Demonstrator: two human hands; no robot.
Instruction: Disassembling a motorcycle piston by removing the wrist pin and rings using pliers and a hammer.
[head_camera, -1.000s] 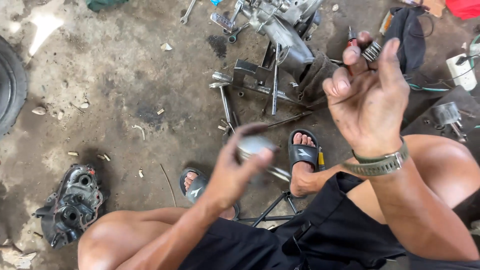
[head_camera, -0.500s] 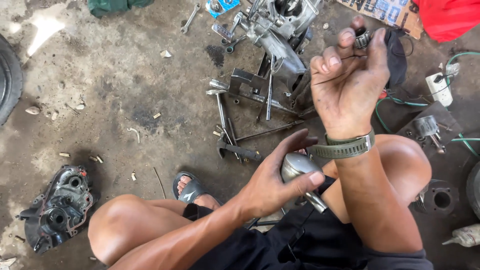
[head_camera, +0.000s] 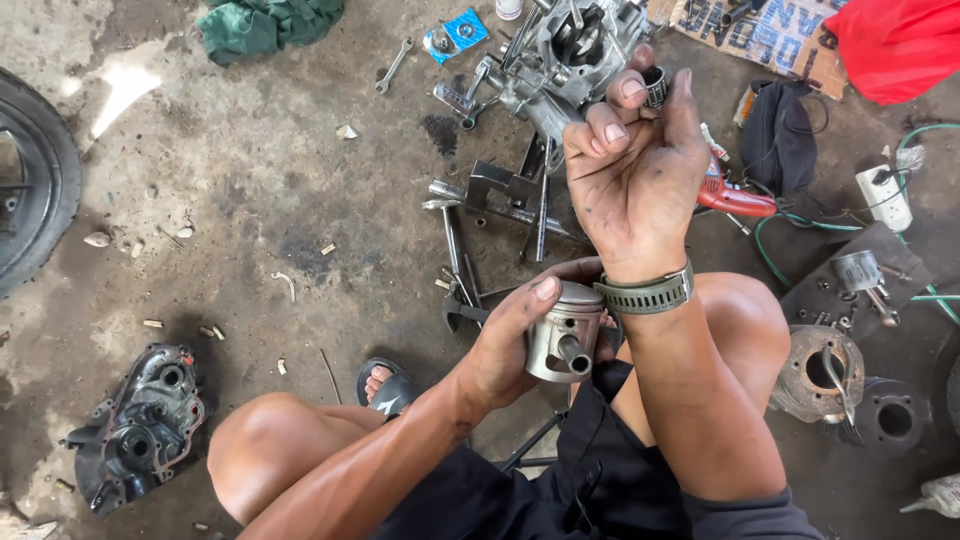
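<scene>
- Metal piston (head_camera: 562, 338), grey and cylindrical, sits in the left hand (head_camera: 510, 345), fingers and thumb wrapped round its skirt; a pin (head_camera: 572, 353) juts from its side toward the camera.
- Right hand (head_camera: 635, 165) is raised above the piston, its fingertips pinched on a small dark bearing (head_camera: 654, 86); a watch (head_camera: 648, 293) circles the wrist.
- Handling, piston: judged rigid and fairly weighty for its size, likely oily and so slippery; the plain skirt gives the surest hold, clear of the pin.
- Handling, bearing: judged light, hard and easy to drop; its outer ring is the place to pinch.
- Engine case (head_camera: 570, 50) lies on the ground beyond the right hand, with a hammer (head_camera: 447, 235) and loose steel tools just before it.
- Cylinder (head_camera: 822, 372) rests to the right of the knee; a red tool (head_camera: 735, 198) and a black bag (head_camera: 778, 135) lie farther out.
- Cover (head_camera: 140, 425), dark cast metal, lies at lower left; a tyre (head_camera: 30, 195) shows at the left edge; a green rag (head_camera: 265, 22) and a wrench (head_camera: 392, 66) lie at the top.
- Floor (head_camera: 230, 200): bare concrete, stained with oil and strewn with grit; the person squats on it in sandals.
</scene>
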